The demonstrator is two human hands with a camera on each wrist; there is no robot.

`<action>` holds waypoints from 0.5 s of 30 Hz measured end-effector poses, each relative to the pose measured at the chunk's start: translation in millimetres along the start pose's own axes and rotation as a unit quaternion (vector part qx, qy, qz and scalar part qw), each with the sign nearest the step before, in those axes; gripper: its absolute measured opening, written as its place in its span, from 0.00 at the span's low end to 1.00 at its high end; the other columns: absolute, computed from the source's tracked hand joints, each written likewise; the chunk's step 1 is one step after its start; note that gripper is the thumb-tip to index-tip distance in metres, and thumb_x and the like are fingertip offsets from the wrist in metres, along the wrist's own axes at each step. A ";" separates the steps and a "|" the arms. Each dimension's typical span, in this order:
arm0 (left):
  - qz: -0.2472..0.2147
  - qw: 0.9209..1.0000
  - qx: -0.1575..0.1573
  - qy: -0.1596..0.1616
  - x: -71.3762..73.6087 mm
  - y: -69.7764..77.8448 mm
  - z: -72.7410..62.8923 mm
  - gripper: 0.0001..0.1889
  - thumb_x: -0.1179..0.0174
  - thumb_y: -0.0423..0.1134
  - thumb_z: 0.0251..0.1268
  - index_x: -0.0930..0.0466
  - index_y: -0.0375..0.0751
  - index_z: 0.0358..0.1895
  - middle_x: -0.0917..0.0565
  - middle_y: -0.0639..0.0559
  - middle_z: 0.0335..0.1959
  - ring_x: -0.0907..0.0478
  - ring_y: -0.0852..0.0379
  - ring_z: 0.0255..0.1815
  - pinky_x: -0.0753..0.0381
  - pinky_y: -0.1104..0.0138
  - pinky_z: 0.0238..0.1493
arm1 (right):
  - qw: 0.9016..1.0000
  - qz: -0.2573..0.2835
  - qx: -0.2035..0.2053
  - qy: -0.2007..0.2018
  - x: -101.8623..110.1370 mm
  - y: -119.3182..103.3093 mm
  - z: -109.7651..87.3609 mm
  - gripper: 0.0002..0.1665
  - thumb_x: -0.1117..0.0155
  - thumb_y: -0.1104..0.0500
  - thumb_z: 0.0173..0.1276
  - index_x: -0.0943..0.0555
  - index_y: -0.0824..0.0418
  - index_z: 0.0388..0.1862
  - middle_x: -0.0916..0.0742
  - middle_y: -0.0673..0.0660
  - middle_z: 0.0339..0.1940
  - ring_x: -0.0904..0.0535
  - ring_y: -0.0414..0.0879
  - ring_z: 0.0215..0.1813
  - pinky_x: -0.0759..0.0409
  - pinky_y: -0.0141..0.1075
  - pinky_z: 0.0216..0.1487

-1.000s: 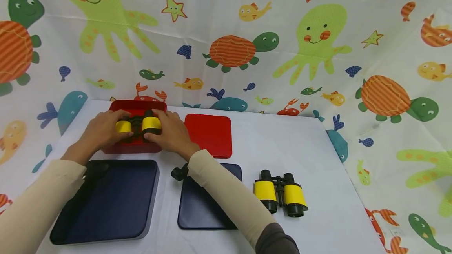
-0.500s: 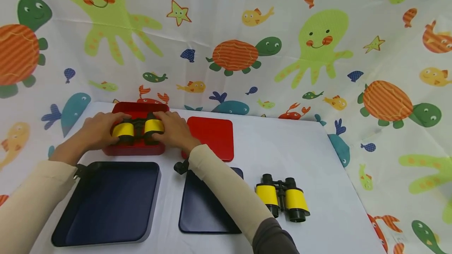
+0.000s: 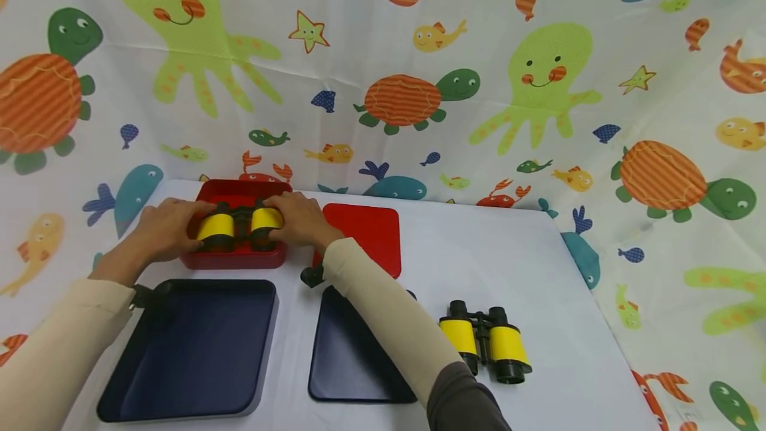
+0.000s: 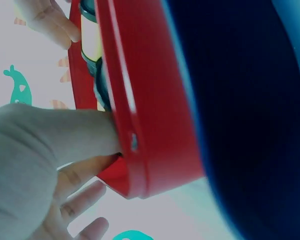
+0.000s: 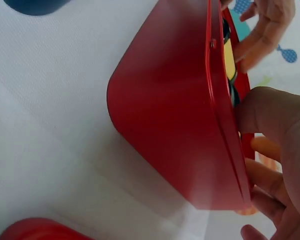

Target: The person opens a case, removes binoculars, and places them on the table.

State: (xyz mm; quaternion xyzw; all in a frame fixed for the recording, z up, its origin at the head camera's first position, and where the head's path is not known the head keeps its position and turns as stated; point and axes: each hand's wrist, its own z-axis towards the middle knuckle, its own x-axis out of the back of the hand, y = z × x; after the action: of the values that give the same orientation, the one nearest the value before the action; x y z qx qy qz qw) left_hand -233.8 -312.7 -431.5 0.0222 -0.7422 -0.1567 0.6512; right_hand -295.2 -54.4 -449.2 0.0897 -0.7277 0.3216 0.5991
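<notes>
A pair of yellow and black binoculars lies inside the open red box at the far left of the table. My left hand grips the left barrel from its outer side. From the other side, my right hand grips the right barrel. The left wrist view has the left thumb reaching over the box's rim, with part of the binoculars showing beyond. In the right wrist view the box wall hides most of the binoculars, and the right thumb bends over the edge.
A red lid lies right of the box, partly behind the right arm. Nearer stand a dark blue tray and a flat dark blue lid. Another pair of yellow binoculars sits at the right. A sea-animal curtain hangs behind.
The binoculars have shifted slightly toward the box's front wall. My left thumb has slid from across the left barrel to its outer side. The head view has tilted slightly up.
</notes>
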 end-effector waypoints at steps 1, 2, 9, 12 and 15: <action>-0.003 1.000 0.004 -0.005 -0.5 -1.0 -0.5 0.43 0.22 0.34 0.53 0.31 0.28 0.74 0.24 0.21 0.65 0.35 0.20 0.67 0.32 0.26 0.61 | 1.000 -0.004 0.000 -0.004 -0.7 0.4 0.8 0.40 0.24 0.44 0.69 0.27 0.41 0.78 0.20 0.44 0.71 0.30 0.42 0.72 0.28 0.40 0.76; -0.004 1.000 0.006 -0.009 -0.9 -2.0 -0.8 0.43 0.22 0.34 0.54 0.31 0.27 0.74 0.24 0.20 0.65 0.35 0.20 0.67 0.32 0.26 0.61 | 1.000 -0.006 0.001 -0.008 -1.4 0.7 1.8 0.40 0.24 0.44 0.69 0.27 0.40 0.77 0.20 0.44 0.71 0.31 0.42 0.72 0.29 0.41 0.77; -0.013 0.999 0.009 -0.030 -0.8 -6.7 0.0 0.42 0.23 0.33 0.56 0.32 0.26 0.74 0.25 0.19 0.65 0.32 0.20 0.65 0.32 0.22 0.62 | 0.999 -0.031 -0.003 -0.026 -2.4 0.9 6.7 0.39 0.25 0.44 0.71 0.28 0.40 0.78 0.24 0.44 0.78 0.37 0.43 0.82 0.37 0.46 0.84; -0.020 0.999 0.005 -0.033 -1.1 -7.1 1.1 0.42 0.23 0.33 0.56 0.32 0.27 0.75 0.24 0.19 0.65 0.32 0.20 0.65 0.32 0.23 0.62 | 0.998 -0.044 -0.007 -0.033 -1.1 0.4 8.3 0.41 0.26 0.44 0.71 0.30 0.40 0.80 0.27 0.44 0.82 0.43 0.43 0.87 0.40 0.48 0.87; -0.025 0.999 0.004 -0.033 -2.1 -7.7 1.6 0.42 0.24 0.33 0.57 0.33 0.28 0.75 0.25 0.19 0.65 0.31 0.20 0.65 0.32 0.23 0.63 | 0.998 -0.050 -0.009 -0.041 0.0 0.0 9.5 0.44 0.26 0.43 0.71 0.33 0.41 0.82 0.28 0.44 0.83 0.46 0.42 0.89 0.42 0.48 0.88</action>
State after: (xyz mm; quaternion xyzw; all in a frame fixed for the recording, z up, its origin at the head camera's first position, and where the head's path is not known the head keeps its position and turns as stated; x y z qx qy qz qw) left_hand -236.4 -319.1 -435.7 0.0384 -0.7631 -0.1707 0.6222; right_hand -303.0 -59.8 -449.9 0.1334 -0.7495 0.2807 0.5846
